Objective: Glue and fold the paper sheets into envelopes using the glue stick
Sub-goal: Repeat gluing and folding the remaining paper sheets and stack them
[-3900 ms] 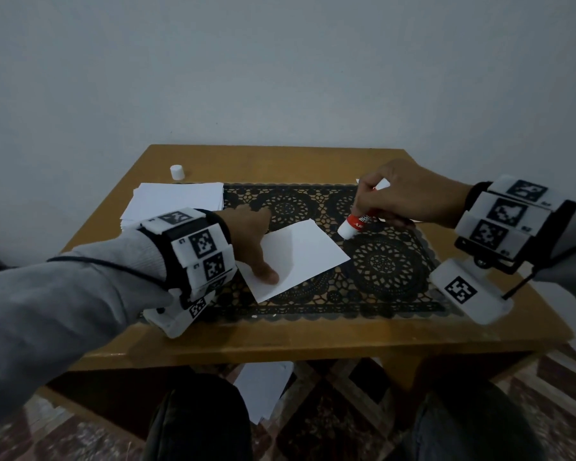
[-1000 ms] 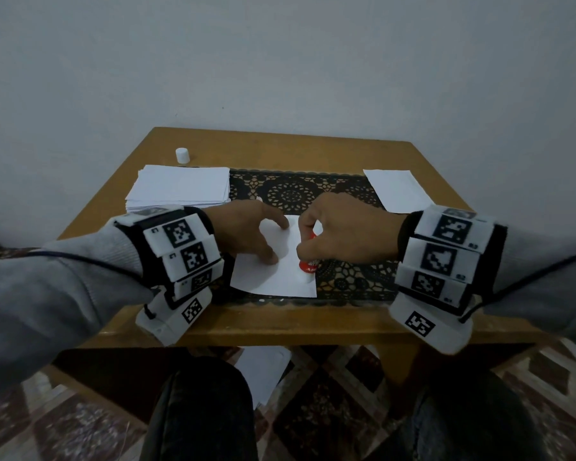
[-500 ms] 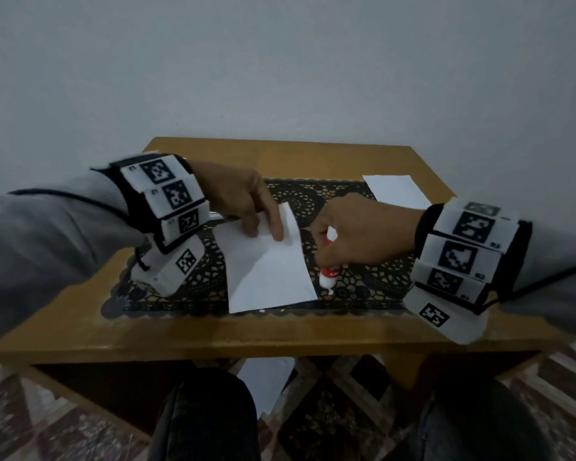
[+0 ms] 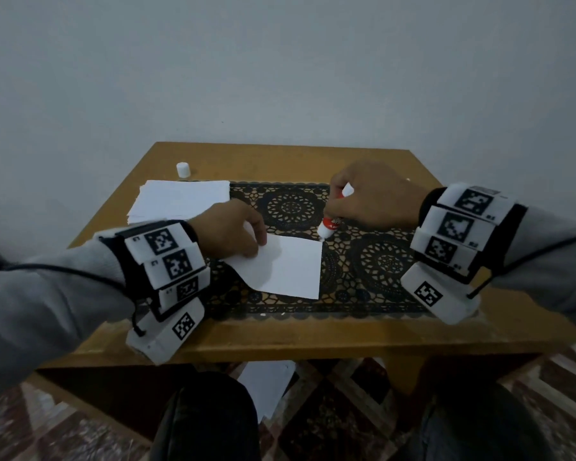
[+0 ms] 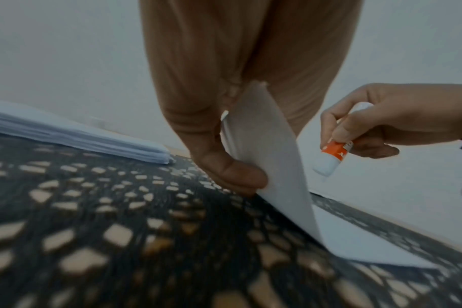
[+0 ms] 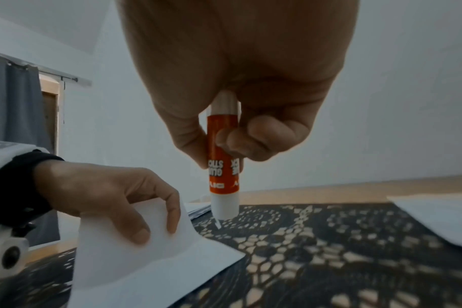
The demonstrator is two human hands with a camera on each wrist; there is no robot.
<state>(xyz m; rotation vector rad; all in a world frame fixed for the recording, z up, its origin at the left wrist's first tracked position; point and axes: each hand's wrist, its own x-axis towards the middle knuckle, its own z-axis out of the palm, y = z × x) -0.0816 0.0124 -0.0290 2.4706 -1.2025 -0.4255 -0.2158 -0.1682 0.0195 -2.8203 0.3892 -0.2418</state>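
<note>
Comparing with half a second ago, we log these changes: our left hand (image 4: 228, 229) has come from the sheet's far end to its left edge, and our right hand (image 4: 369, 197) has carried the glue stick (image 4: 330, 224) from beside the sheet's right edge up to its far right corner. Item, paper sheet (image 4: 285, 266): white, lying on the black lace mat (image 4: 379, 261) in the middle of the counter (image 4: 280, 161), its left edge lifted and curled upward, the rest flat. Item, left hand: thumb and fingers pinching that raised edge. Item, right hand: fingers wrapped round the glue stick's orange barrel, uncapped tip pointing down, just above the mat and just beside the sheet's corner; whether it touches the paper we cannot tell. Item, paper stack (image 4: 180, 201): far left, well apart from both hands. Item, white cap (image 4: 183, 169): beyond the stack. Item, single sheet (image 6: 435, 218): right of the mat. We judge gluing along the right edge finished, and the first fold now starting.
</note>
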